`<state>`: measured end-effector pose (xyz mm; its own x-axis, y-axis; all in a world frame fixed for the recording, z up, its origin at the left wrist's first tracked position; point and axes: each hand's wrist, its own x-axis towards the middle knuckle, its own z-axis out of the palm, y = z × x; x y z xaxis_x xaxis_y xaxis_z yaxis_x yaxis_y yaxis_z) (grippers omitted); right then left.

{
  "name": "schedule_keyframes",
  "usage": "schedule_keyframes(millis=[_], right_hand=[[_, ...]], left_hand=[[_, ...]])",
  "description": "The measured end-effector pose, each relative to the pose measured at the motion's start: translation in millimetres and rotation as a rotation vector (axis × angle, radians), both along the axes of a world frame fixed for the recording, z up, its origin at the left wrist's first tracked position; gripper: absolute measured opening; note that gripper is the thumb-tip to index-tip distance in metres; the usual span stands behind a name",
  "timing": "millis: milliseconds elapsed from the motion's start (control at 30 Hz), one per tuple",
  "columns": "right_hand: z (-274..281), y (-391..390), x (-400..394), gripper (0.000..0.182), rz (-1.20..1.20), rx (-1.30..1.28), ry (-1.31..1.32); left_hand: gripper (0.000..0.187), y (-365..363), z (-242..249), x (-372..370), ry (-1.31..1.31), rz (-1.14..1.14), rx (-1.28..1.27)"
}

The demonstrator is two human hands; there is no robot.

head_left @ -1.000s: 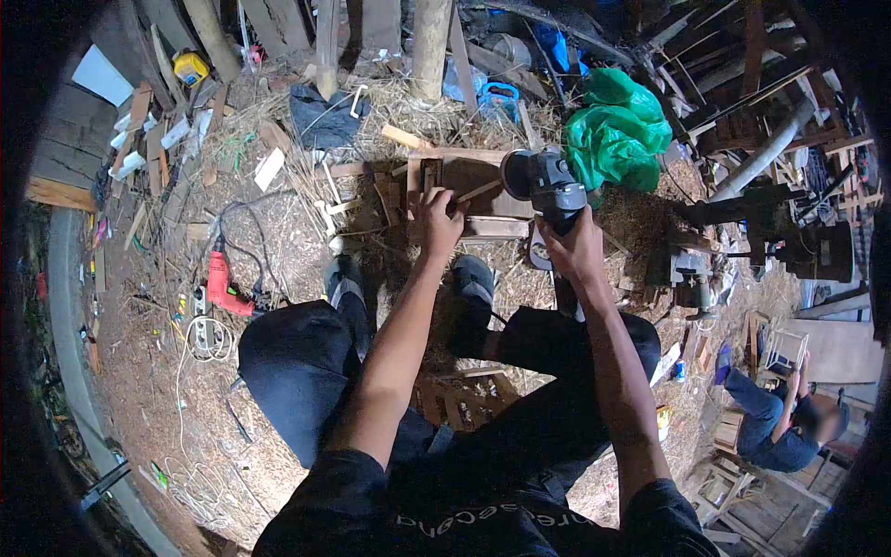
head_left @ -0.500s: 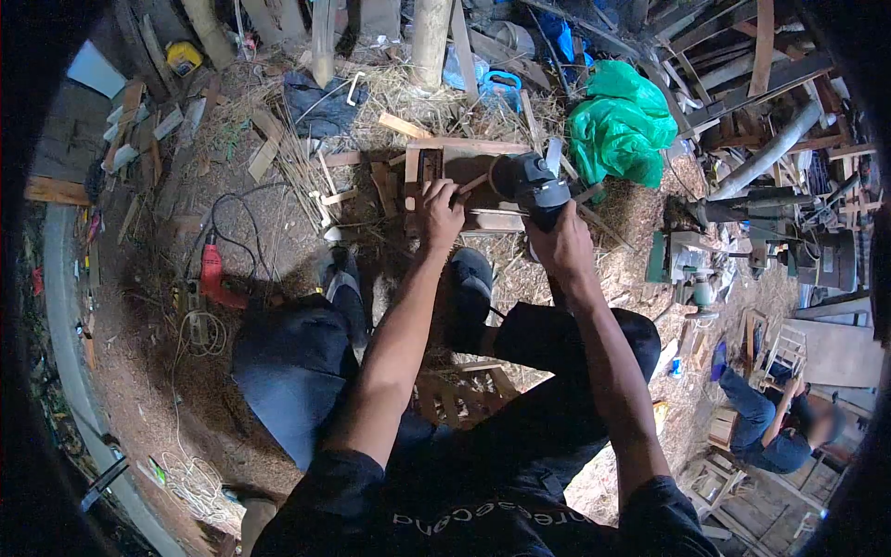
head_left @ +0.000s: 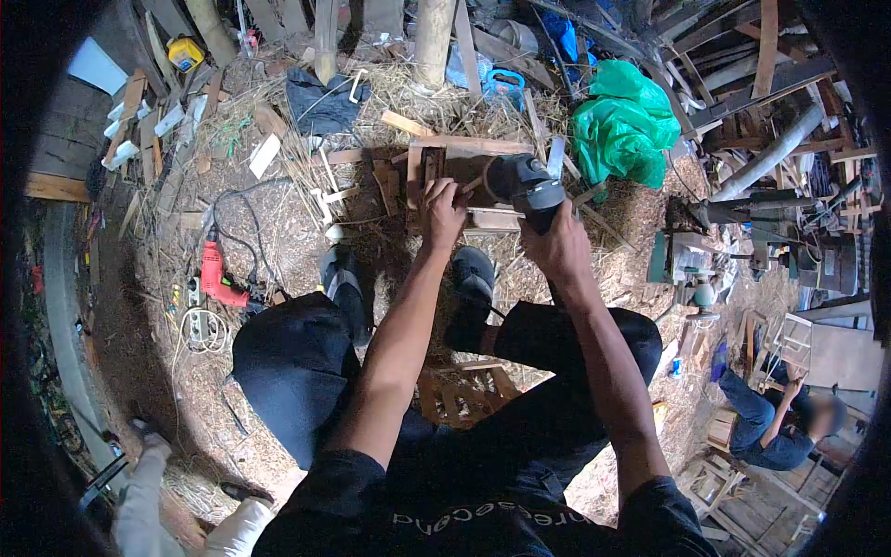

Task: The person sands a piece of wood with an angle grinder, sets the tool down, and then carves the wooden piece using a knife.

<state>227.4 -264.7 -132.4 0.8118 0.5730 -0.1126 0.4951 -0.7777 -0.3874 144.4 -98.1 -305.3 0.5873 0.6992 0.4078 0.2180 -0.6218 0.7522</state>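
My right hand [head_left: 557, 249] is wrapped around the grip of a dark handheld power tool [head_left: 534, 190] with a rounded head. From the tool's left side, a thin brown stick [head_left: 473, 184] reaches to the fingers of my left hand [head_left: 444, 221]. Those fingers are closed on the stick's end; the exact grip is partly hidden. Both hands are over a low wooden frame [head_left: 483, 144] on the ground, and my left hand is close to its left side piece. My shoes [head_left: 471, 277] stand just in front of the frame.
A red corded drill [head_left: 219, 274] lies left beside a power strip [head_left: 197, 320] and coiled cable. A green plastic sheet [head_left: 626, 121] sits at the back right. Scrap wood and straw litter the ground. Another person [head_left: 780, 422] sits at the right; someone's pale-trousered legs [head_left: 139, 497] show lower left.
Pale-trousered legs have appeared at the lower left, and the ground on the left is brighter. The power tool has shifted slightly to the left; my left hand stays nearly in place.
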Motion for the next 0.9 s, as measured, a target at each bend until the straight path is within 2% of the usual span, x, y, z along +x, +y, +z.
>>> schedule_keyframes(millis=[100, 300, 533, 600, 767, 900], right_hand=[[0, -4, 7, 0.055, -0.016, 0.036, -0.055], [-5, -13, 19, 0.056, -0.031, 0.014, -0.088], [-1, -9, 3, 0.053, 0.060, 0.097, -0.099], [9, -1, -4, 0.054, 0.016, 0.024, -0.011], [7, 0, -10, 0.055, 0.051, 0.034, -0.006], [9, 3, -14, 0.057, 0.062, 0.000, -0.002]], left_hand=[[0.027, -3, 16, -4, -0.043, 0.006, -0.004], [0.021, -4, 15, 1, -0.138, -0.018, -0.050], [0.030, -2, 2, 3, -0.102, 0.006, 0.019], [0.032, -1, -1, 2, -0.095, -0.005, 0.005], [0.026, 4, -16, 5, -0.112, 0.010, 0.076], [0.021, 2, -3, 1, -0.097, 0.004, 0.059]])
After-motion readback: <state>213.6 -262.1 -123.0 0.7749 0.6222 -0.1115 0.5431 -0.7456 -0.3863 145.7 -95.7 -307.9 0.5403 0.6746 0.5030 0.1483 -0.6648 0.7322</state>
